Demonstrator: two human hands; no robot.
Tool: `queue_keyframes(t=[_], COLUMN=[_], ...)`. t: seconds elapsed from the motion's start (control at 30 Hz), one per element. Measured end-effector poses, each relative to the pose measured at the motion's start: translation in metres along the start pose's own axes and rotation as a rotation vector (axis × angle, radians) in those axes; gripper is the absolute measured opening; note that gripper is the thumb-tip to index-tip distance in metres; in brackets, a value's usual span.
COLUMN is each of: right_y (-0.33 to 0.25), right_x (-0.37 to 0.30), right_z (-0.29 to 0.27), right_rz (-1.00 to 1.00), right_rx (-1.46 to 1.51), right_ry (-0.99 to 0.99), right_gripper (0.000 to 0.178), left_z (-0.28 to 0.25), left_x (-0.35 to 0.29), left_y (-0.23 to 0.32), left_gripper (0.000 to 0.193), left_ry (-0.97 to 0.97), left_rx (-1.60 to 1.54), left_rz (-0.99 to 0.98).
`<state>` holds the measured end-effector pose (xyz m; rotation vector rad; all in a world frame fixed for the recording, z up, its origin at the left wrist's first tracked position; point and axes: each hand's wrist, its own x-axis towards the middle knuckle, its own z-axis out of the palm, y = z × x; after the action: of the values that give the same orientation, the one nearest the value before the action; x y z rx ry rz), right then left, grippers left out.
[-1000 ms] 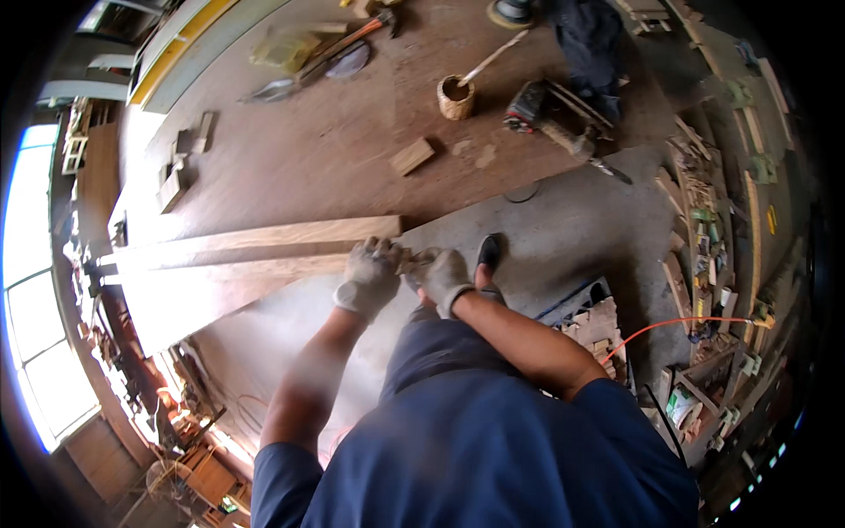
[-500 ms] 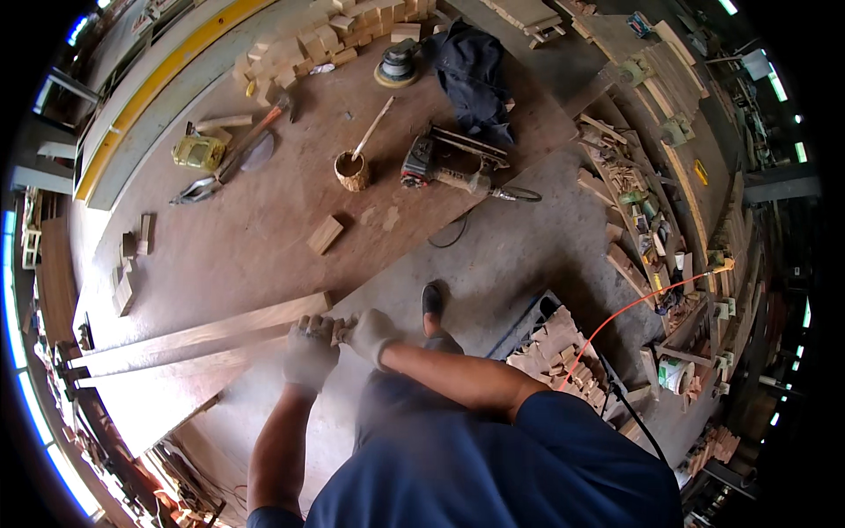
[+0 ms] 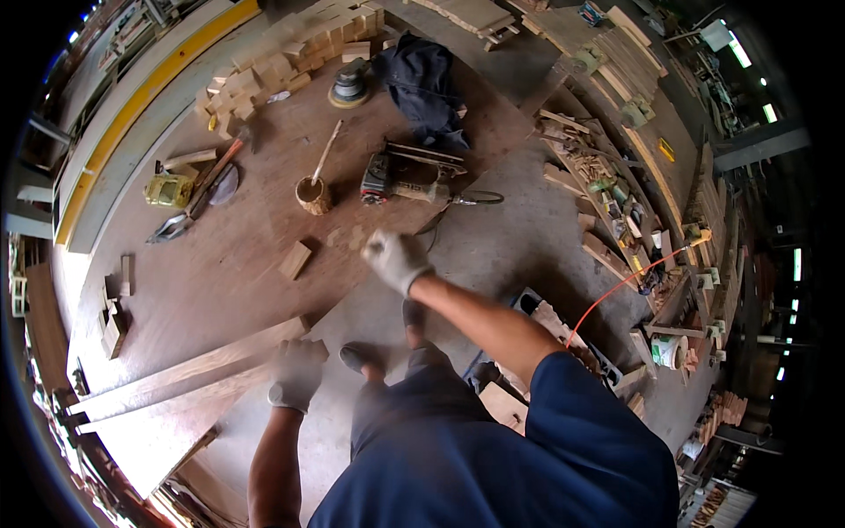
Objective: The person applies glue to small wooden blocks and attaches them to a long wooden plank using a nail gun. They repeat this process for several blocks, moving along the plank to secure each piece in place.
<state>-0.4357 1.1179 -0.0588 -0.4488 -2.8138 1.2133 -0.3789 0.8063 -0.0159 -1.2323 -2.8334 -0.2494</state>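
A long wooden plank [image 3: 189,374] is being gripped at its near end by the gloved left hand [image 3: 296,373], fingers closed over the edge; the plank is lying flat on the brown work surface [image 3: 238,229], running off twd the lower left. The gloved right hand [image 3: 395,259] is being held up in the air, blurred, touching nothing; open or closed can't be told. Beyond it, a small wood block [image 3: 295,260], a round pot w/ a stick in it [image 3: 313,192] & a power tool [image 3: 407,179] are lying on the surface, well apart from the plank.
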Motion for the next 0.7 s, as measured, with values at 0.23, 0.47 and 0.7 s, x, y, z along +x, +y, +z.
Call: queue_keyframes(t=[0.23,0.47,0.7], right_y=[0.069,0.094,0.106], right_x=[0.079,0.107,0.128], right_z=[-0.046,-0.026,-0.035], right_rz=[-0.174,-0.191,-0.173], right_rx=[-0.691,-0.885,-0.758], right_ry=[0.201,0.082,-0.053], right_gripper=[0.048,0.05,0.056], left_z=[-0.001,0.019,0.028], left_x=[0.002,-0.023,-0.023], left_y=[0.001,-0.015,-0.017], left_gripper=[0.004,0.041,0.035], left_ry=[-0.029,-0.306,-0.209], left_rx=[0.008,-0.136,-0.201], left_rz=[-0.005,-0.268,-0.256])
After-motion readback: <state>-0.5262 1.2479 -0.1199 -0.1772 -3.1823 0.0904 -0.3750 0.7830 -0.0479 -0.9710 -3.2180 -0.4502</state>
